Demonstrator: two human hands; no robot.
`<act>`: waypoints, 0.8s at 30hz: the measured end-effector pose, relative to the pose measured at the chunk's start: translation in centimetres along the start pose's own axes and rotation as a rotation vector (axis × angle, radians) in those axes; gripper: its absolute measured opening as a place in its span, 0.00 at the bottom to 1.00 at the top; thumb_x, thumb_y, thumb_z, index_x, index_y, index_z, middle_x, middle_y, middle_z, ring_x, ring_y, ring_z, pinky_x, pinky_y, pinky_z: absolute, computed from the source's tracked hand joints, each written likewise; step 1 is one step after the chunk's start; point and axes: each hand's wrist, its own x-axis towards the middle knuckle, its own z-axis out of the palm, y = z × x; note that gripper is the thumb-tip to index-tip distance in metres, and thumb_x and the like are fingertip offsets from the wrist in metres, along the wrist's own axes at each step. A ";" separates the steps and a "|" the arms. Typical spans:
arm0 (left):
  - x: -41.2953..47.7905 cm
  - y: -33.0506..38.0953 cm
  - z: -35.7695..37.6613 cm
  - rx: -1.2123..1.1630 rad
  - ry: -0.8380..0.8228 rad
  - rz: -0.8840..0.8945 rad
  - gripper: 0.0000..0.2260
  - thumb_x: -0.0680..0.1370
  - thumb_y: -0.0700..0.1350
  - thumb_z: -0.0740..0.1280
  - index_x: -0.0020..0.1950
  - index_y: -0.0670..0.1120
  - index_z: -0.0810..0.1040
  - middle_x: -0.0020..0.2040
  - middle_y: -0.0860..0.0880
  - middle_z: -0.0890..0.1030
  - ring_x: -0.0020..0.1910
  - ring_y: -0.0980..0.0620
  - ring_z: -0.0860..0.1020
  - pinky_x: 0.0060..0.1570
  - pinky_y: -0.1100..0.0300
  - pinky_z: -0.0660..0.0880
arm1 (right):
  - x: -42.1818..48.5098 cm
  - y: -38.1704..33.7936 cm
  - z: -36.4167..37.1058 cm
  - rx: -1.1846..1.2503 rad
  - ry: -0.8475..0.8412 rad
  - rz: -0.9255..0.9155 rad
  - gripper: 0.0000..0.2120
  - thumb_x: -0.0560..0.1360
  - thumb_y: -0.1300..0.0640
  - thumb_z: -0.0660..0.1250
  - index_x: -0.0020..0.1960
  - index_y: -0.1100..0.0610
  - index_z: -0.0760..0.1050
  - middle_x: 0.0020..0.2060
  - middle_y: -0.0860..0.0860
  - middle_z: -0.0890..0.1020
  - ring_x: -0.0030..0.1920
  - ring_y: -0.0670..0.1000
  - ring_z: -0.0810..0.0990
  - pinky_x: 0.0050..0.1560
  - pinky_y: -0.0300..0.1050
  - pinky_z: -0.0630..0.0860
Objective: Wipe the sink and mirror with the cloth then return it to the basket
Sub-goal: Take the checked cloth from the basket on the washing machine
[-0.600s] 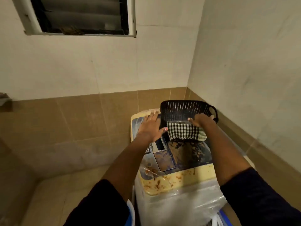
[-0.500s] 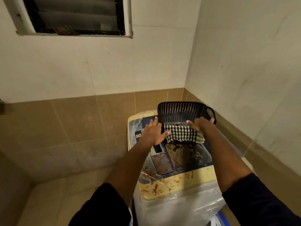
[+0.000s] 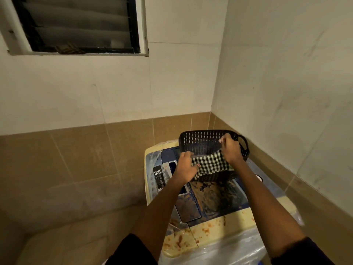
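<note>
Two bare hands of yours work above a cream-and-blue top-loading washing machine [image 3: 210, 232] wrapped in clear plastic, set in a tiled corner. On its lid stands a dark perforated plastic basket [image 3: 200, 140] with a loop handle. A black-and-white checked cloth [image 3: 212, 165] stretches over the basket's near rim. Your right hand [image 3: 230, 149] pinches the cloth's upper corner; your left hand [image 3: 186, 167] grips its near edge.

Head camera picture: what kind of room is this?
Probably a tiled wash or laundry corner of a home. A top-loading washing machine stands against tiled walls under a louvred window. On it sits a black basket, where both hands hold a checked cloth.
</note>
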 end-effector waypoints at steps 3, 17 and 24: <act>0.0 -0.2 -1.1 -0.242 0.103 -0.145 0.21 0.76 0.44 0.69 0.67 0.40 0.68 0.65 0.42 0.69 0.63 0.45 0.72 0.61 0.59 0.68 | 0.1 -3.3 -1.0 0.132 0.095 -0.118 0.06 0.80 0.61 0.58 0.50 0.64 0.70 0.38 0.53 0.76 0.36 0.51 0.73 0.36 0.43 0.69; -19.1 -5.2 -19.0 -1.394 0.282 -0.465 0.12 0.81 0.44 0.58 0.57 0.38 0.76 0.46 0.43 0.82 0.47 0.47 0.77 0.59 0.54 0.72 | -13.3 -29.3 0.2 0.663 -0.266 -0.661 0.03 0.80 0.61 0.59 0.48 0.60 0.70 0.36 0.41 0.75 0.36 0.35 0.74 0.40 0.35 0.69; -39.8 -8.5 -30.9 -0.884 1.070 -0.360 0.15 0.76 0.32 0.63 0.62 0.39 0.74 0.54 0.41 0.79 0.51 0.46 0.77 0.53 0.49 0.75 | -30.0 -38.9 5.8 0.776 -0.582 -0.640 0.06 0.79 0.61 0.60 0.49 0.63 0.74 0.45 0.54 0.81 0.47 0.53 0.79 0.46 0.42 0.70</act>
